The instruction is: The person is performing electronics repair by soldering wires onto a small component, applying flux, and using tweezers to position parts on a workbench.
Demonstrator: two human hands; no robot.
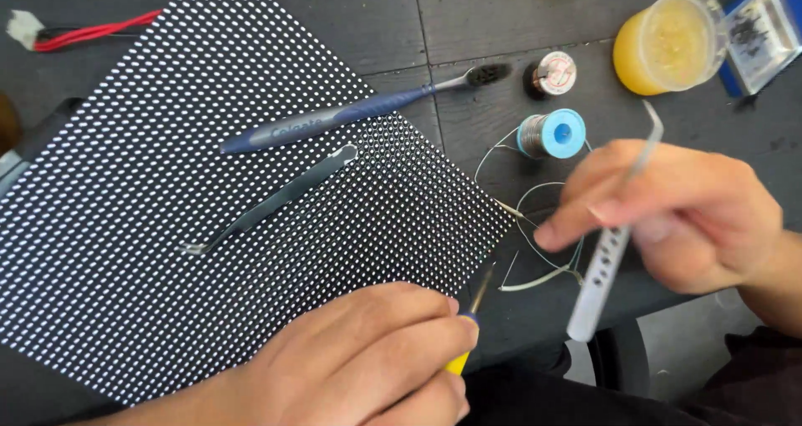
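A black dotted panel [192, 192] covers the left of the dark table [501, 25], a second pair of tweezers [267, 202] and a blue toothbrush [351, 113] lying on it. The left hand [368, 363], at the panel's lower right edge, grips a yellow-handled tool [469, 326]. The right hand [668, 217], off the panel, pinches silver tweezers [614, 242] near a solder spool [553, 134].
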